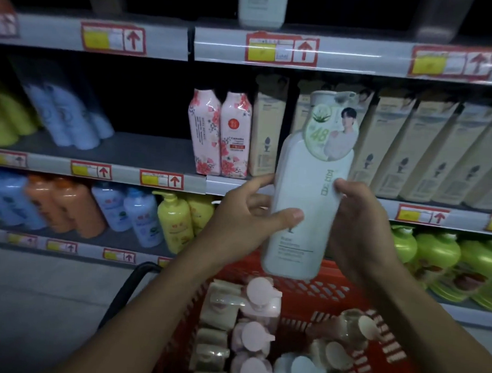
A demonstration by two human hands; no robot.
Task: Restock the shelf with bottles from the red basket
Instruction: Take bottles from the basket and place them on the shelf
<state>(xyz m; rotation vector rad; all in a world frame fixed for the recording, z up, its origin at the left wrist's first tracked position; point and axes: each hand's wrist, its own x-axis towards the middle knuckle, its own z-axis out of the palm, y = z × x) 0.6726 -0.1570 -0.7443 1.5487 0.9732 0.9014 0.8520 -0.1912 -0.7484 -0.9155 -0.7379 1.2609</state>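
Note:
A tall pale green bottle (306, 206) with a round neck tag stands upright in the air above the red basket (332, 302). My left hand (246, 215) grips its left side, thumb across the front. My right hand (360, 221) holds its right edge, thumb on the label. Several pink-capped and beige-capped bottles (256, 315) lie packed in the basket below. Behind the held bottle, the middle shelf (144, 149) carries two pink floral bottles (219, 133) and a row of beige bottles (429, 150).
The middle shelf has a dark open stretch left of the floral bottles, then blue bottles (72, 111) and yellow-green ones at far left. The lower shelf holds blue, orange, yellow (174, 225) and green pump bottles (463, 263). The basket's black handle (131, 283) sticks out left.

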